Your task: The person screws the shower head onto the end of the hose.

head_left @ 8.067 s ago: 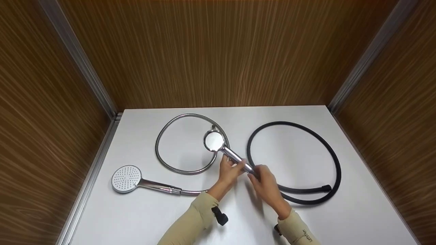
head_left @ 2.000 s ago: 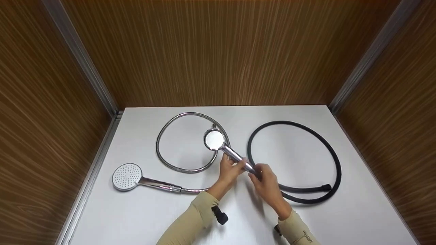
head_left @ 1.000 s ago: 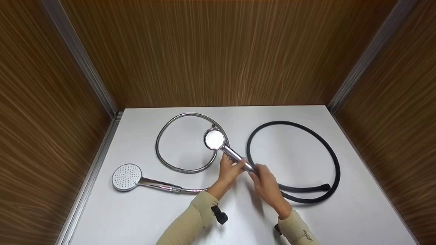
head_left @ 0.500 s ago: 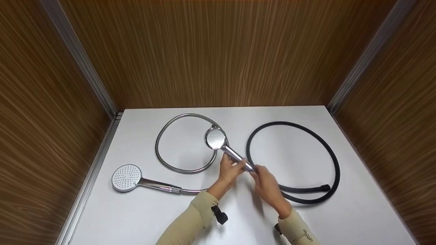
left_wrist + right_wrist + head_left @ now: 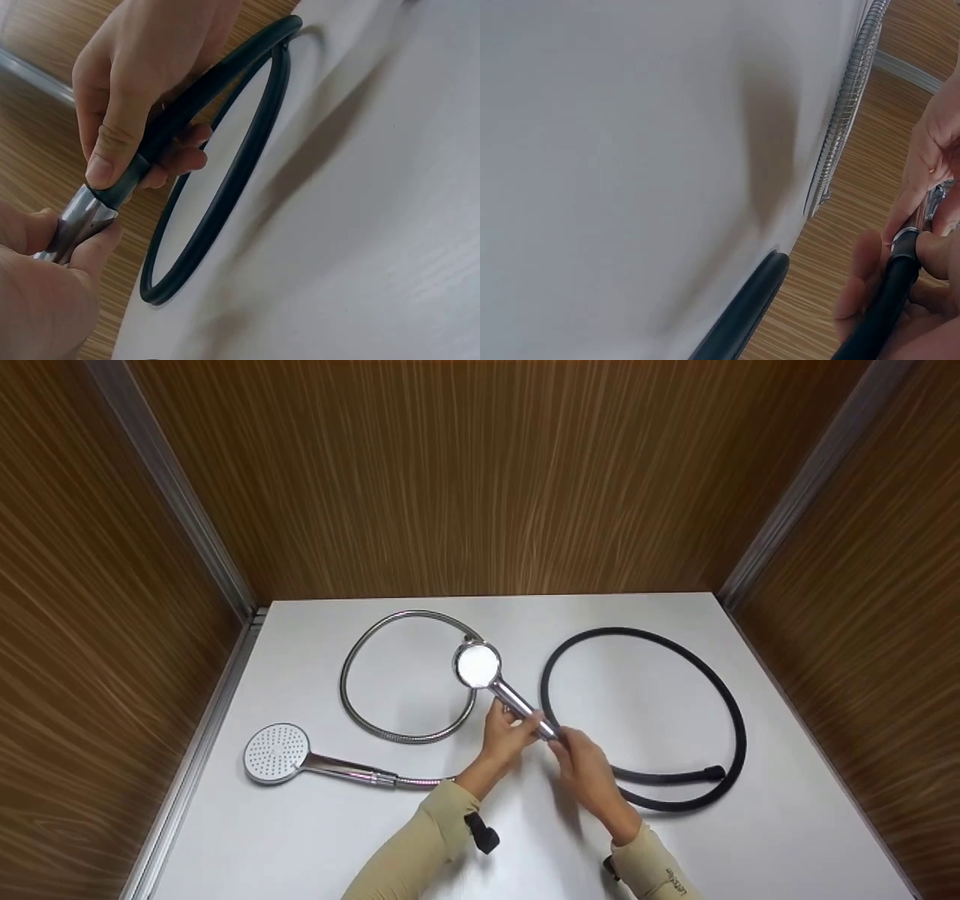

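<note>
My left hand [image 5: 504, 735] grips the handle of a chrome hand shower [image 5: 514, 700], lifted over the table, its round disc up and to the left. At the handle's lower end my right hand [image 5: 589, 772] pinches the end fitting of a black shower hose [image 5: 738, 720]. In the left wrist view the thumb lies on the dark fitting [image 5: 124, 184], which meets the chrome handle [image 5: 75, 221]. The right wrist view shows the black hose [image 5: 885, 304] running straight into the handle's end. Any thread inside is hidden.
A second hand shower [image 5: 277, 754] with a white nozzle face lies at the left, joined to a looped metal hose [image 5: 345, 679]. The black hose's free end [image 5: 714, 773] lies at the right on the white table [image 5: 795, 840]. Wood-grain panels [image 5: 480, 480] enclose the back and sides.
The held hand shower has shifted very slightly right, its disc turning a little. My right fingers have changed position slightly around the fitting. Both hands keep their hold.
</note>
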`<action>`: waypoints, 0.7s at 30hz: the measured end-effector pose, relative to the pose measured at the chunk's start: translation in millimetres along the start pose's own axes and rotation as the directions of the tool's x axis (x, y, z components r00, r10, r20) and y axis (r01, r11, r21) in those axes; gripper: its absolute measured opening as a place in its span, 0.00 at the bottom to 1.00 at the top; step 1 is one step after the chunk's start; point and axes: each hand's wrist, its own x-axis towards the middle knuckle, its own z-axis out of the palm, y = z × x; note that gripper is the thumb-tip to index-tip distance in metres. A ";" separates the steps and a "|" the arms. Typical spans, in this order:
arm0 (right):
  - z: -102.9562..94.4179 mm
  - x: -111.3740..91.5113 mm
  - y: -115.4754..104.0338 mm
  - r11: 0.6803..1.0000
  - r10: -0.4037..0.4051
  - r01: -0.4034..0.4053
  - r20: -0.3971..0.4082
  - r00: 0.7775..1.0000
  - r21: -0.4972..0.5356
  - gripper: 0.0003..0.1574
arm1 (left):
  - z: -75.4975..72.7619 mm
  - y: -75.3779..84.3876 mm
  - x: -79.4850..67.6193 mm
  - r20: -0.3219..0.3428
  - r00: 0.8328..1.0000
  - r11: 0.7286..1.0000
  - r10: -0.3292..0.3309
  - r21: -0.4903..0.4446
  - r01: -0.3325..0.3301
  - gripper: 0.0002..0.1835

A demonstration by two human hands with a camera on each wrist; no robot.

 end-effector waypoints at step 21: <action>-0.4 4.5 5.6 0.987 0.158 -0.156 0.059 0.986 -0.041 0.13 | 14.2 -1.7 33.9 0.037 0.997 0.941 -0.063 0.336 0.047 0.19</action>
